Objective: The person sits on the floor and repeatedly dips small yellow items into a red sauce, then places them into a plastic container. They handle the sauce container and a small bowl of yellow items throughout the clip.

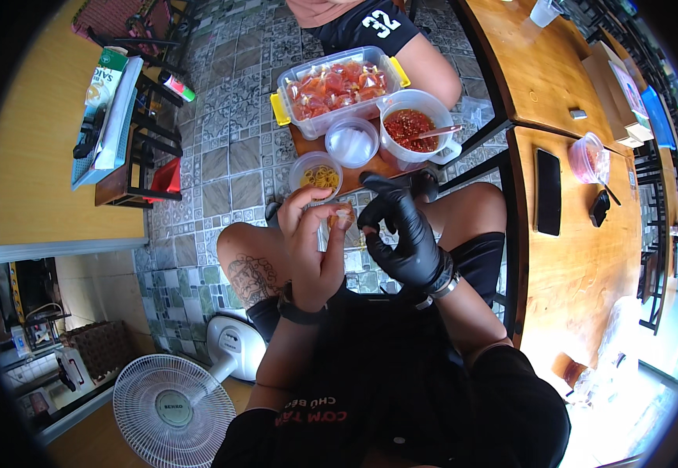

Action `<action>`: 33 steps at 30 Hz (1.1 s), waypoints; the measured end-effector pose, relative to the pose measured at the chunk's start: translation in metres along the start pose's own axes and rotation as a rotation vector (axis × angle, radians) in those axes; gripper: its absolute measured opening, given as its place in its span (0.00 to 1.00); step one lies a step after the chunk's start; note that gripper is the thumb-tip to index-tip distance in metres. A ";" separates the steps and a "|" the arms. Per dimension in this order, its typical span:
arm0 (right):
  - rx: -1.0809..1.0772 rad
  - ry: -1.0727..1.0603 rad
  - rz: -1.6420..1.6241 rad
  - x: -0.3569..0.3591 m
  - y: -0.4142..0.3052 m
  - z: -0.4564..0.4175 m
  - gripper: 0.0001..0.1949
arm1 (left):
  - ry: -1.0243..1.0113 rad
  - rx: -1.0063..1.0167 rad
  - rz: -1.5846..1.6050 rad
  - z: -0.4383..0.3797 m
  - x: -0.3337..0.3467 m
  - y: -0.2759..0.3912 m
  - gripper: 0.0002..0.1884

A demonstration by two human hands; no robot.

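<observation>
My bare left hand [316,245] pinches a small clear plastic bag of reddish sauce [342,217] between thumb and fingers. Close to its right, my right hand [400,231] wears a black glove, its fingers curled with thumb and fingertips near each other; whether it holds anything is unclear. Beyond them are a round tub of yellow rubber bands [320,175], a tub with clear plastic in it [351,143], and a plastic measuring jug of red chili sauce [412,126] with a spoon [437,132]. Behind these, a plastic box with yellow latches [333,93] holds several filled, tied bags.
A low wooden board [306,140] bears the tubs. Another person [426,64] sits across, behind the box. At the right a wooden table [584,263] carries a phone [547,192] and a plastic cup [589,158]. A white fan [175,408] stands at the lower left.
</observation>
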State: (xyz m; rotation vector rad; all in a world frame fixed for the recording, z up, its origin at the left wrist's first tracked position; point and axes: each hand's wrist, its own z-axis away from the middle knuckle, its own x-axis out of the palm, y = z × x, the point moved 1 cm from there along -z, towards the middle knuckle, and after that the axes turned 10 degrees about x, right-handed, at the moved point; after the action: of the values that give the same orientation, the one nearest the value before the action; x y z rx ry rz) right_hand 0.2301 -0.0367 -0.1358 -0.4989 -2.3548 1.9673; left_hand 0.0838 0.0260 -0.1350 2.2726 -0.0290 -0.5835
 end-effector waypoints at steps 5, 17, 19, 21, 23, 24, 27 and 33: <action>0.167 -0.131 -0.367 -0.006 -0.003 0.008 0.39 | 0.043 -0.134 0.087 0.003 0.003 -0.002 0.04; 0.081 0.077 -0.207 -0.002 0.012 0.002 0.57 | -0.082 0.206 -0.322 -0.005 0.002 0.014 0.07; 0.078 0.031 -0.093 -0.003 0.009 0.001 0.57 | -0.110 0.191 -0.326 -0.005 0.004 0.016 0.07; 0.064 0.078 -0.042 0.001 0.000 -0.003 0.53 | -0.095 0.170 -0.297 -0.004 0.005 0.016 0.06; 0.049 0.018 -0.058 -0.001 0.003 0.000 0.49 | -0.036 0.142 -0.233 -0.004 0.006 0.014 0.06; 0.037 -0.017 -0.066 -0.002 0.004 0.001 0.48 | 0.008 0.074 -0.124 -0.003 0.008 0.010 0.05; 0.109 -0.132 -0.187 -0.006 0.008 0.008 0.43 | 0.115 -0.094 0.168 0.007 0.019 -0.007 0.03; 0.402 0.175 -1.266 0.000 0.005 0.006 0.51 | 0.164 -0.196 0.362 0.012 0.026 -0.003 0.04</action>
State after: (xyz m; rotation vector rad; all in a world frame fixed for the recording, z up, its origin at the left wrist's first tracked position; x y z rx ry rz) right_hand 0.2302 -0.0422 -0.1420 0.6608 -1.3897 1.5024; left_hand 0.1016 0.0146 -0.1552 2.0506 -0.2834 -0.1990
